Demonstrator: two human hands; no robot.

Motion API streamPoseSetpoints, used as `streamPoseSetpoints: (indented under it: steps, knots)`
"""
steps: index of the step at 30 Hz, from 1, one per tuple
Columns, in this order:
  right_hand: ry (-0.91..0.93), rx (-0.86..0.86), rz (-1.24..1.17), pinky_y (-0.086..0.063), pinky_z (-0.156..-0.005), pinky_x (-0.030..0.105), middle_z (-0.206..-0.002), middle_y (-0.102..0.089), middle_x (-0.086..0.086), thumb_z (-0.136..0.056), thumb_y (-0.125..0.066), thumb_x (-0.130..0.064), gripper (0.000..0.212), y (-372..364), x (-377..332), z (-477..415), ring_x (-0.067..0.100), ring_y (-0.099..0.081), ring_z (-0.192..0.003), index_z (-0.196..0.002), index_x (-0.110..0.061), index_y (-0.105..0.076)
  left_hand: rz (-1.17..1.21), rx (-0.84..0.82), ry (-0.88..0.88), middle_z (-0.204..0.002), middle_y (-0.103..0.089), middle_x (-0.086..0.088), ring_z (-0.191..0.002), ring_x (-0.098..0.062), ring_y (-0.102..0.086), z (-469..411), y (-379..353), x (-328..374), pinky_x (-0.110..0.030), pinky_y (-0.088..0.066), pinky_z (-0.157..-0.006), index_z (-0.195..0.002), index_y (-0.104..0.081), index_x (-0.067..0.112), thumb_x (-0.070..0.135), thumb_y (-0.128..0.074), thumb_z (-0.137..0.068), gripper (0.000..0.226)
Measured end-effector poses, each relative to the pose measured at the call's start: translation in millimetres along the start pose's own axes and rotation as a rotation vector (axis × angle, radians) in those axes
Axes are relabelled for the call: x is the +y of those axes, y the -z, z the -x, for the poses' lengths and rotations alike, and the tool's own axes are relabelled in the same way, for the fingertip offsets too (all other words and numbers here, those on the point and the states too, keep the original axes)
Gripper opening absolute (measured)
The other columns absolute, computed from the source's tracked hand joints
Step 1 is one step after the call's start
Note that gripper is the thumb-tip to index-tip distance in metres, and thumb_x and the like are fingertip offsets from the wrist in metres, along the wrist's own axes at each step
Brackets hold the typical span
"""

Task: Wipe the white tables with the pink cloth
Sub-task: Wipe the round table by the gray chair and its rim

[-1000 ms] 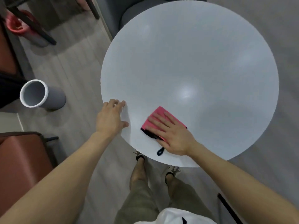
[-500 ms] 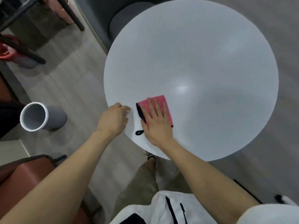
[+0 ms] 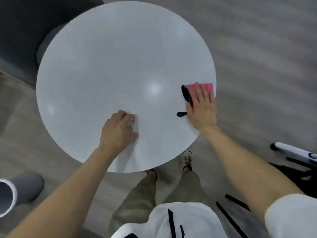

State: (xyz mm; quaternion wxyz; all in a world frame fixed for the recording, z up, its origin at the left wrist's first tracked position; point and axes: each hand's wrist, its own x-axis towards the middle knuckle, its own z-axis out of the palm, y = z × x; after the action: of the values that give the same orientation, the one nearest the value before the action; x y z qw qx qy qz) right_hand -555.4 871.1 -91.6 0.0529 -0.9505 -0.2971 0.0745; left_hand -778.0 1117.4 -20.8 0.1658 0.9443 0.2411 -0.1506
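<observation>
A round white table (image 3: 111, 66) fills the middle of the head view. The pink cloth (image 3: 191, 88), with a black edge and a black loop, lies flat near the table's right rim. My right hand (image 3: 201, 107) presses down on it with fingers spread, covering most of it. My left hand (image 3: 118, 131) rests on the tabletop near the front, fingers loosely curled, holding nothing.
A grey cylinder with a white rim (image 3: 15, 191) lies on the floor at the lower left. A dark seat (image 3: 25, 31) stands behind the table at the upper left. Black and white bars (image 3: 295, 152) are on the right. My feet (image 3: 187, 160) stand below the table's front edge.
My right hand has slid the pink cloth from the table's left front edge across to the right rim. My left hand has moved from the edge further onto the tabletop. The view has shifted.
</observation>
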Motion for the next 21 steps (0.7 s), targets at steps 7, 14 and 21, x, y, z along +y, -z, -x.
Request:
streamPoseSetpoints:
  steps: [7,14,21]
  knots:
    - [0.559,-0.062,-0.195,-0.013,-0.134,0.058,-0.180,-0.019,0.006,-0.114,-0.040,-0.041,0.061,-27,-90,96,0.029,-0.005,-0.168,-0.171,-0.025,-0.027,-0.177,-0.114,0.012,-0.155,-0.053,-0.008,-0.139,-0.036,-0.051,-26,17,32,-0.052,-0.047,-0.108,-0.155,-0.053,0.021,0.040,-0.098,-0.076,0.092]
    - [0.869,-0.074,-0.052,-0.010,-0.134,0.058,-0.177,-0.029,0.000,-0.114,-0.041,-0.041,0.059,1,63,-38,0.023,-0.012,-0.168,-0.171,-0.031,-0.028,-0.066,-0.146,0.215,-0.177,-0.017,-0.007,-0.162,-0.036,-0.022,-89,32,85,-0.067,-0.044,-0.116,-0.168,-0.024,0.039,0.054,-0.102,-0.067,0.129]
    - [0.153,0.019,-0.090,-0.006,-0.135,0.053,-0.181,-0.012,0.011,-0.112,-0.036,-0.042,0.066,17,66,-137,0.030,-0.007,-0.168,-0.173,-0.024,-0.020,-0.088,-0.196,0.317,-0.178,-0.002,-0.004,-0.165,-0.036,-0.006,-110,22,93,-0.077,-0.048,-0.107,-0.168,-0.010,0.045,0.057,-0.105,-0.056,0.147]
